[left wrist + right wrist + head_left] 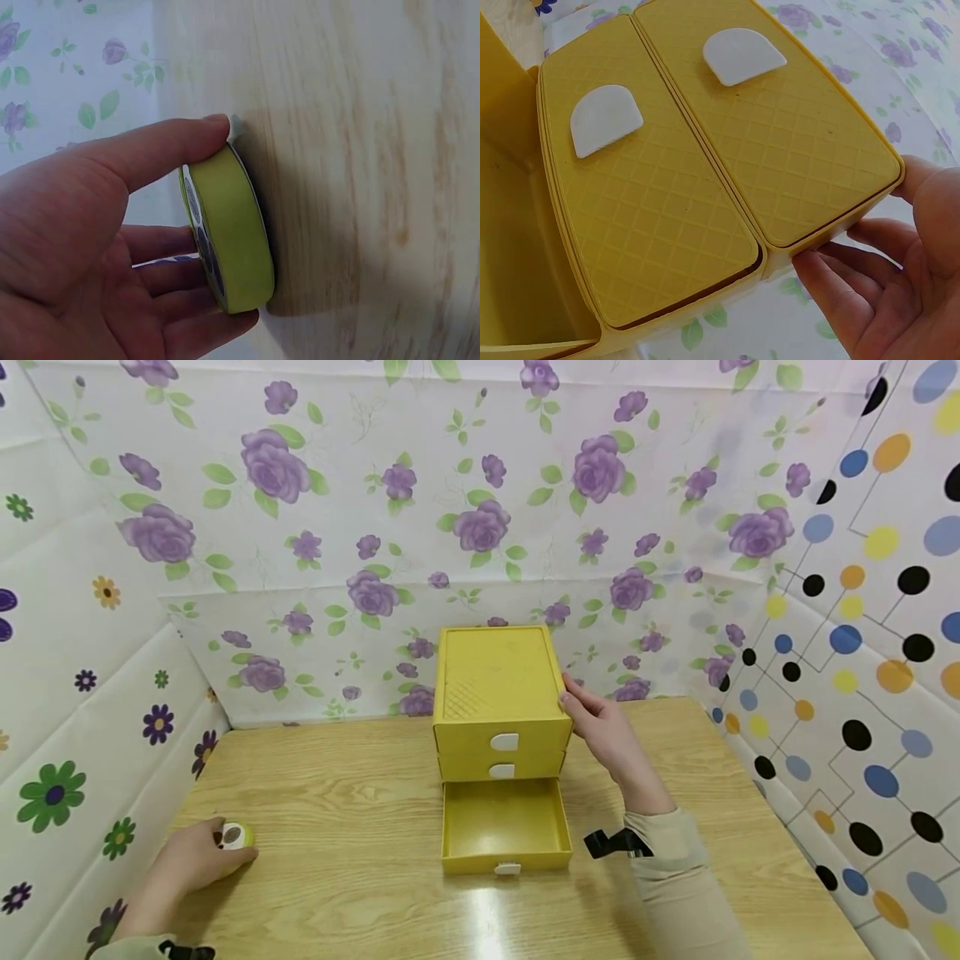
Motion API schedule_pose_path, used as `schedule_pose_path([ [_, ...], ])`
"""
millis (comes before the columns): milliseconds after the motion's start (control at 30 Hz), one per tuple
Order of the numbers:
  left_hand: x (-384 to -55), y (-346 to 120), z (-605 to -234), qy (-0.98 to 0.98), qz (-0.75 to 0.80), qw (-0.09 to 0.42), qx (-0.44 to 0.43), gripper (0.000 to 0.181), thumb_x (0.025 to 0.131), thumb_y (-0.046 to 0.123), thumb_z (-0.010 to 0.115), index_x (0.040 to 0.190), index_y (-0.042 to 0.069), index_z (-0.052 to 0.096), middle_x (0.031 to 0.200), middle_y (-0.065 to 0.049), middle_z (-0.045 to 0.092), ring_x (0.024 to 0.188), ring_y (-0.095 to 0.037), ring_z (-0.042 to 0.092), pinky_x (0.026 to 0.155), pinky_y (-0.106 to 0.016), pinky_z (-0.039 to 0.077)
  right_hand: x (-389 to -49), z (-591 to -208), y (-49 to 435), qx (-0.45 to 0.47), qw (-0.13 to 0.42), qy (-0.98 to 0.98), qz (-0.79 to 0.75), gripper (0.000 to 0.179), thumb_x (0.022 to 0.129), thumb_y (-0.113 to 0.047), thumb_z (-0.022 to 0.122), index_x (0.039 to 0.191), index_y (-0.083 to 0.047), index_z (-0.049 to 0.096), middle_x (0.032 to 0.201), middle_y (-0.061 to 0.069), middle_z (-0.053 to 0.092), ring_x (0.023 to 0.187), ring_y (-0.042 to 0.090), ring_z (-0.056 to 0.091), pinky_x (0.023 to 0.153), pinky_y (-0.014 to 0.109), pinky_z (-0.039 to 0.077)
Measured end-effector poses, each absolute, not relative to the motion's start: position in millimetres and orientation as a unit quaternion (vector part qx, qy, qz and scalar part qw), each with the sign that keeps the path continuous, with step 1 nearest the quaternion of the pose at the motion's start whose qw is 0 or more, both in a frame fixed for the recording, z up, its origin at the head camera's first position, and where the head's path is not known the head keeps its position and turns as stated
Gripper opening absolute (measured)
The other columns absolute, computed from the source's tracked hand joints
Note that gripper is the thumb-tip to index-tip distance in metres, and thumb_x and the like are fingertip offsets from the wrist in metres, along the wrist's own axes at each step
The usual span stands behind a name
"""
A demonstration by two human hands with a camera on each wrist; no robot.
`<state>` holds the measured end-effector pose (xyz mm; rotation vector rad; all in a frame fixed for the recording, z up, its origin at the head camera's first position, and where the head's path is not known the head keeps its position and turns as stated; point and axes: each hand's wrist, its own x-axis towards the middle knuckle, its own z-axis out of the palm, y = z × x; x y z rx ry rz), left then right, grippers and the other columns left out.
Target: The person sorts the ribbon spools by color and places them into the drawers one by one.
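Note:
At the left of the table my left hand (197, 855) grips a roll of yellow-green ribbon (237, 837). The left wrist view shows the thumb on the upper rim of the ribbon roll (229, 225) and fingertips below it, with the spool standing on its edge. My right hand (602, 731) holds the upper right side of a yellow drawer box (498, 672), digits at its top edge and along its side. Its bottom drawer (506, 827) is pulled out, with a bare floor. The two upper drawers (660, 217) are closed, each with a white tab handle.
The drawer box stands on a wood-grain table (337, 810). A wall cover with purple flowers (480, 527) rises behind it. Flowered cloth (67, 727) lines the left side and dotted cloth (847, 693) the right. The open drawer juts forward toward the person.

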<state>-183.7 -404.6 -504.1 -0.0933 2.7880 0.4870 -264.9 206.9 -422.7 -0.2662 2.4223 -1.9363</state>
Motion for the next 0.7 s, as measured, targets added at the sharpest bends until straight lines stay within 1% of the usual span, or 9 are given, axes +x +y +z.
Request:
schedule_pose_path([
  [133,-184.2,-397.9,-501.6,0.972,0.179,0.148,-0.030,0.103,0.090,0.058,0.081,0.137,-0.028,0.049,0.119,-0.041,0.065,0.109,-0.055,0.065,0.091,-0.064,0.055,-264.7,-422.0,206.7,-0.084,0.013,0.778,-0.622,0.060,0.109,-0.053,0.058,0.164,-0.032,0.043,0.170,-0.010,0.036,0.160,0.022,0.026,0.117,0.054,0.045],
  [233,-185.6,-392.2,-499.8,0.973,0.185,0.138,-0.023,0.106,0.089,0.059,0.082,0.139,-0.028,0.048,0.123,-0.042,0.064,0.114,-0.058,0.063,0.093,-0.066,0.054,-264.2,-422.0,206.4,-0.080,0.014,0.780,-0.620,0.061,0.108,-0.054,0.058,0.163,-0.033,0.043,0.170,-0.011,0.036,0.160,0.020,0.026,0.117,0.053,0.046],
  [300,-186.4,-387.8,-498.5,0.974,0.188,0.130,-0.015,0.107,0.088,0.060,0.083,0.139,-0.027,0.048,0.124,-0.042,0.064,0.114,-0.058,0.063,0.093,-0.065,0.055,-264.0,-422.1,206.3,-0.078,0.015,0.780,-0.621,0.061,0.108,-0.055,0.059,0.163,-0.033,0.043,0.170,-0.011,0.036,0.160,0.020,0.025,0.117,0.052,0.046],
  [433,-187.1,-378.0,-496.3,0.974,0.193,0.122,-0.008,0.110,0.088,0.062,0.082,0.143,-0.026,0.046,0.129,-0.043,0.062,0.118,-0.060,0.061,0.095,-0.067,0.054,-263.8,-422.8,206.3,-0.076,0.014,0.781,-0.620,0.061,0.108,-0.055,0.058,0.163,-0.034,0.044,0.169,-0.012,0.036,0.160,0.019,0.025,0.117,0.052,0.046],
  [533,-186.3,-369.3,-493.1,0.972,0.203,0.120,-0.010,0.109,0.089,0.062,0.081,0.145,-0.025,0.046,0.132,-0.043,0.061,0.121,-0.060,0.059,0.098,-0.068,0.053,-264.7,-423.8,206.4,-0.076,0.012,0.782,-0.619,0.060,0.108,-0.056,0.058,0.162,-0.034,0.044,0.169,-0.014,0.037,0.160,0.019,0.027,0.117,0.051,0.046],
  [700,-183.8,-352.8,-489.6,0.971,0.214,0.104,-0.008,0.106,0.089,0.063,0.080,0.145,-0.022,0.049,0.131,-0.039,0.064,0.120,-0.058,0.061,0.096,-0.066,0.054,-265.4,-424.3,206.4,-0.075,0.008,0.783,-0.618,0.061,0.107,-0.056,0.059,0.162,-0.034,0.045,0.168,-0.015,0.037,0.159,0.019,0.028,0.116,0.051,0.047],
])
